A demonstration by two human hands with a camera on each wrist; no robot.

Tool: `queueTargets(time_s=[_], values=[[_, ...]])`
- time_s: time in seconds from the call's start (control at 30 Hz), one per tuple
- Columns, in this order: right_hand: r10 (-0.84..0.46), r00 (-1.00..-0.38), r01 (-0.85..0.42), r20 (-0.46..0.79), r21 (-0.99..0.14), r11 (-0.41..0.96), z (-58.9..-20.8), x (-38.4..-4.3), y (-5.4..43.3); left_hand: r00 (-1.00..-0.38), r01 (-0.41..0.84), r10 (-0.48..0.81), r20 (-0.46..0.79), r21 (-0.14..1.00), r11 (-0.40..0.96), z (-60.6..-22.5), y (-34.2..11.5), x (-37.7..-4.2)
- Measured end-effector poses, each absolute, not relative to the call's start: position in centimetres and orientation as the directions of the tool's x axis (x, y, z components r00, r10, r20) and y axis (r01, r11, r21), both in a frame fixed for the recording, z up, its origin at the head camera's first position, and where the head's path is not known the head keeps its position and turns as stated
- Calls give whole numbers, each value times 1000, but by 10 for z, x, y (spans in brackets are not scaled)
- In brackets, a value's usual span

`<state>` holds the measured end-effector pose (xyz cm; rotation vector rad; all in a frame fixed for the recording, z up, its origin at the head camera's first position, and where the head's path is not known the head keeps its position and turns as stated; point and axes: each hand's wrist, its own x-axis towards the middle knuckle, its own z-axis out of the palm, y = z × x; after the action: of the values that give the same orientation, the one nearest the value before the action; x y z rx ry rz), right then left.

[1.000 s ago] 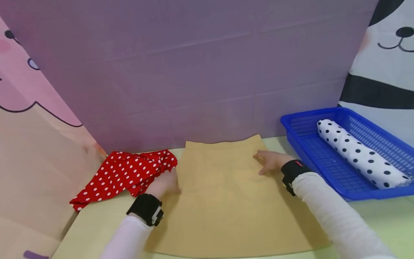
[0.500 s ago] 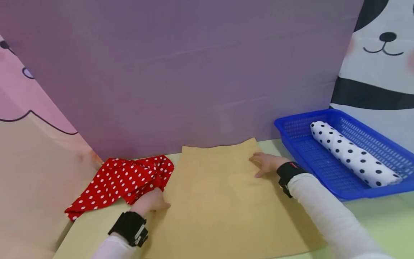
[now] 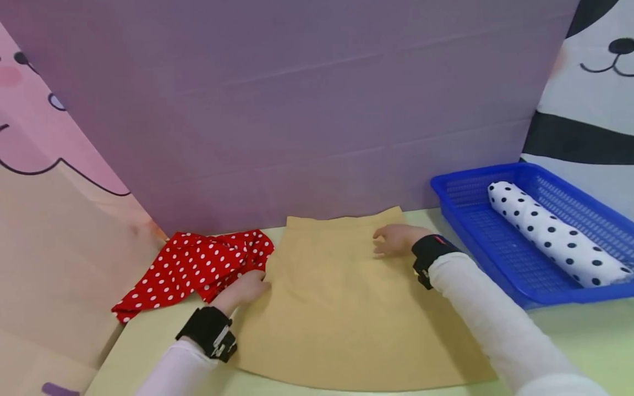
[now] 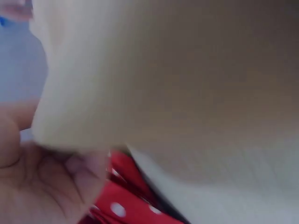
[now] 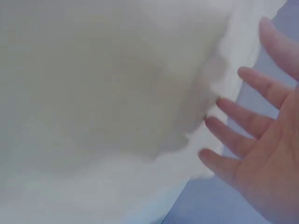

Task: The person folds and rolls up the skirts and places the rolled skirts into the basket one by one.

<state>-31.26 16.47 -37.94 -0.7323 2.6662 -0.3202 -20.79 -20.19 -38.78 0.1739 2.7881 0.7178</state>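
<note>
A tan skirt (image 3: pixel 342 319) lies spread out, its narrow waistband at the back and its wide curved hem towards me. At its left edge, my left hand (image 3: pixel 247 288) pinches the cloth; in the left wrist view, a raised fold (image 4: pixel 140 93) passes between thumb and fingers. My right hand (image 3: pixel 394 239) is over the upper right part of the skirt, below the waistband. Its fingers (image 5: pixel 243 112) are spread and hold nothing in the right wrist view. Left of the skirt, a red cloth with white dots (image 3: pixel 193 269) lies crumpled beside my left hand.
A blue plastic basket (image 3: pixel 475 247) stands at the right, near my right forearm. Inside lies a rolled white cloth with black dots (image 3: pixel 555 234). A purple backdrop (image 3: pixel 317 110) rises behind the pale table (image 3: pixel 143 352).
My right hand has moved left from the skirt's right side, further over the cloth. The left hand has shifted down along the left edge, and the hem's left corner has drawn inward.
</note>
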Motion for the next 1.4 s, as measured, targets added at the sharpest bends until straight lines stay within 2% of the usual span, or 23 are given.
queueTargets(time_s=[0.17,0.3,0.37,0.47,0.6,0.77,0.87,1.0,1.1,1.17,1.23,1.3,1.4], values=[[-609,-750,-420,-256,-526,739,-369,-309,120,-968,186,251,-34,576,796,-383,-176,-214],[-673,-688,-357,-270,-681,639,-359,-305,80,-923,343,381,50,555,758,-378,-154,-212],[-698,-658,-351,-283,-704,617,-355,-302,64,-877,440,476,65,508,740,-376,-143,-210],[-734,-615,-407,-289,-681,609,-355,-300,45,-784,593,615,83,393,703,-376,-129,-206],[-736,-614,-464,-286,-624,629,-364,-300,31,-708,684,704,54,296,666,-381,-114,-197],[-723,-654,-540,-223,-531,653,-376,-300,25,-698,679,714,-60,263,685,-385,-97,-177],[-718,-685,-583,-126,-497,643,-380,-302,24,-752,620,654,-83,245,745,-389,-89,-162],[-691,-721,-619,46,-491,613,-387,-307,27,-852,462,509,-124,278,842,-391,-86,-145],[-691,-718,-632,83,-496,596,-391,-309,35,-866,413,469,-171,282,866,-392,-89,-136],[-685,-727,-605,53,-520,603,-391,-309,40,-859,426,484,-168,290,857,-392,-92,-135],[-675,-737,-584,27,-528,617,-389,-309,46,-851,427,502,-155,353,832,-388,-94,-135],[-652,-758,-547,11,-556,626,-384,-311,51,-849,404,514,-127,471,784,-383,-94,-138],[-646,-762,-559,50,-556,615,-368,-318,62,-855,351,515,-62,664,661,-368,-88,-144]])
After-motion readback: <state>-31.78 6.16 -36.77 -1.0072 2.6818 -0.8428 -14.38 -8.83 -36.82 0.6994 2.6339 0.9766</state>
